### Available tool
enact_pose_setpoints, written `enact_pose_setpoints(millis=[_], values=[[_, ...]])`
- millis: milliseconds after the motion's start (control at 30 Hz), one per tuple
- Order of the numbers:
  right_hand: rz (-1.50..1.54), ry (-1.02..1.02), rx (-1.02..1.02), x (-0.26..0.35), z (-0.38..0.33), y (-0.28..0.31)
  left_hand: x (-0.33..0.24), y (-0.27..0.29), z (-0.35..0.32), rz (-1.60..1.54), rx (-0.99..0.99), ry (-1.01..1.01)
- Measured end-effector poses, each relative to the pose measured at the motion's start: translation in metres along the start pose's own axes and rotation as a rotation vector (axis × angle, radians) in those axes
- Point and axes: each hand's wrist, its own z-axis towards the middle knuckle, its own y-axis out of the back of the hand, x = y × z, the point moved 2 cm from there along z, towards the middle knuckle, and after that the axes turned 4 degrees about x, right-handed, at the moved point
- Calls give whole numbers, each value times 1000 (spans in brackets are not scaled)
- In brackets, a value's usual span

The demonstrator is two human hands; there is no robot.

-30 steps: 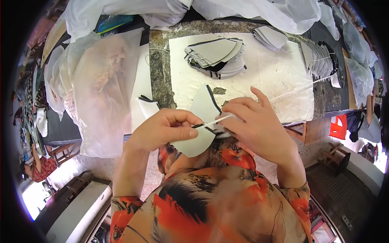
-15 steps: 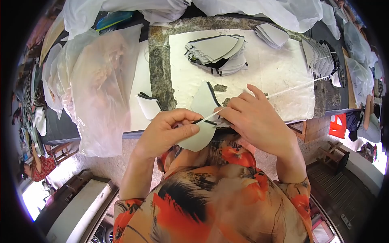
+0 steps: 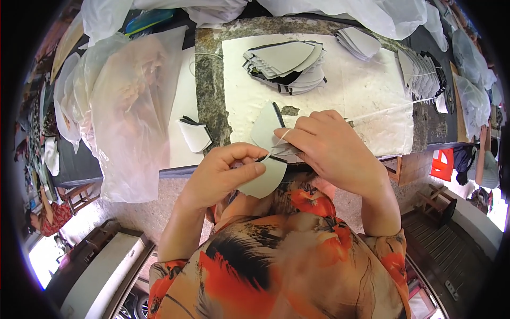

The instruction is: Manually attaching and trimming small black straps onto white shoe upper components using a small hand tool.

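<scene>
My left hand (image 3: 229, 171) pinches a pale, rounded flat piece (image 3: 265, 178) with a black upper edge, thumb on top. A thin white tape (image 3: 396, 110) comes in from the right and passes under my right hand (image 3: 336, 150). My right fingers are closed on the tape beside the left fingertips, where it bends short against the black edge. Partly hidden under the right fingers is a grey, narrow object (image 3: 288, 149); I cannot make out its kind. Another pale piece with a black edge (image 3: 265, 125) lies just beyond my hands.
A pile of pale, black-edged pieces (image 3: 287, 61) lies farther back on the white sheet (image 3: 340, 93). Smaller stacks sit at the back right (image 3: 358, 43), right (image 3: 419, 73) and left (image 3: 194, 135). A clear plastic bag (image 3: 135, 117) hangs over the table's left front edge.
The tape was stretched straight between both hands; now it bends close to my left fingertips. My right fingers have curled in, and the grey object shows under them. The left hand still grips its piece.
</scene>
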Motion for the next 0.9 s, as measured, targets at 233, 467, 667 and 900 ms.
enact_pose_setpoints(millis=[233, 467, 667, 900], values=[[-23, 6, -52, -6, -2, -4, -9, 1, -2, -192, -11, 4], [-19, 33, -170, -5, -7, -11, -10, -3, 0, -215, 11, 23], [0, 59, -124, -7, -5, -15, -10, -8, 0, -196, 8, -17], [-26, -20, -4, -8, -4, -10, -6, -12, 3, -110, -62, -40]])
